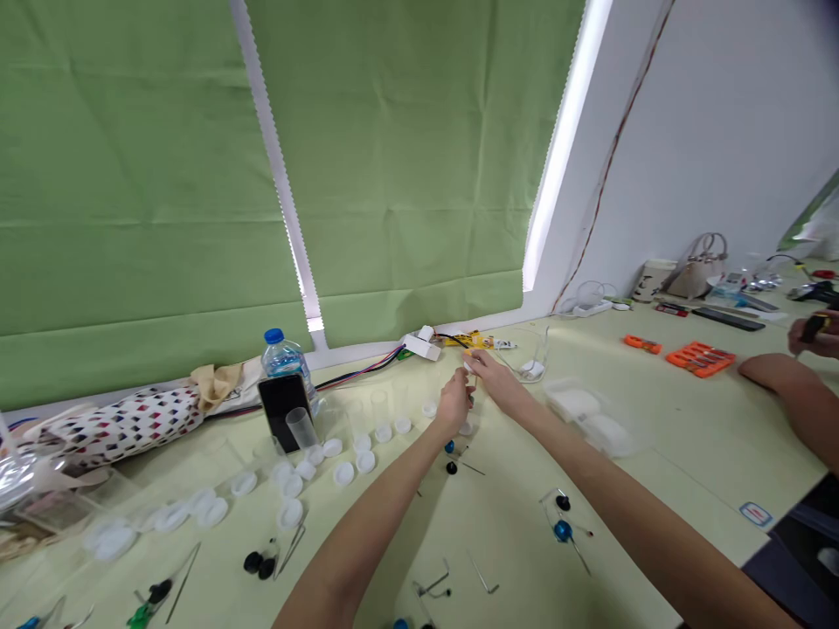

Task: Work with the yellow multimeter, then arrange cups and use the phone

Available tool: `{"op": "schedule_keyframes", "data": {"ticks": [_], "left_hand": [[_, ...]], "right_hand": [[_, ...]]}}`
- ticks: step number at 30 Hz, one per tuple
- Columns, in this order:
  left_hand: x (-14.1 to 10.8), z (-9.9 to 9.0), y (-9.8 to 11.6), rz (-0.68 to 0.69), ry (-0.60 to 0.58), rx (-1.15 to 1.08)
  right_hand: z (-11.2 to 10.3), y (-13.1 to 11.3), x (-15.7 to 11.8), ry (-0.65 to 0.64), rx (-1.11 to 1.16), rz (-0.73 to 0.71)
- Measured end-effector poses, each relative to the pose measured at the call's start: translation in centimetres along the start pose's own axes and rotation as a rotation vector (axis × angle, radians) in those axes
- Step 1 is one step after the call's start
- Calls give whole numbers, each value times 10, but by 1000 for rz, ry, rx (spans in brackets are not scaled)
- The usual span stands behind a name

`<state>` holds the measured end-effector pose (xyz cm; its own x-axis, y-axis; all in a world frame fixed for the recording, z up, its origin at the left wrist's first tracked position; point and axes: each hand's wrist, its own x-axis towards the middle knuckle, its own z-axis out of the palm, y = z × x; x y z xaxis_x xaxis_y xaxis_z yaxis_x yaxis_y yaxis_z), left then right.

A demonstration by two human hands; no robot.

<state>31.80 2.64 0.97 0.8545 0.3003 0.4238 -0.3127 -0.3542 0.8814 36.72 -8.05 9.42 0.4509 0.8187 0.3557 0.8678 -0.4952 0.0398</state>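
Note:
My left hand (454, 404) and my right hand (488, 376) are close together over the far middle of the table. Both have their fingers closed around something small and pale, too small to make out. Clear plastic tubes (379, 409) and round white caps (343, 473) stand and lie to the left of my hands. Just below my hands are a blue-topped piece (449, 446) and a black knob (452, 468) with thin metal rods. A clear bag with white contents (580, 404) lies beside my right forearm.
A black phone (287, 412) leans on a water bottle (283, 358). Hex keys (483, 577) lie in front. An orange tool set (700, 358) and another person's hand (813, 336) holding a tool are at right. A power strip (592, 308) sits by the wall.

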Motion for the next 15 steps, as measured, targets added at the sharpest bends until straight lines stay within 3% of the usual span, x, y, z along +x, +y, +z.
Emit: {"op": "schedule_keyframes", "data": {"ticks": [9, 15], "left_hand": [[3, 4, -7, -6, -35, 109], [0, -1, 4, -72, -71, 52]], "right_hand": [[-9, 11, 7, -65, -73, -122], [14, 10, -1, 53, -176, -113]]}}
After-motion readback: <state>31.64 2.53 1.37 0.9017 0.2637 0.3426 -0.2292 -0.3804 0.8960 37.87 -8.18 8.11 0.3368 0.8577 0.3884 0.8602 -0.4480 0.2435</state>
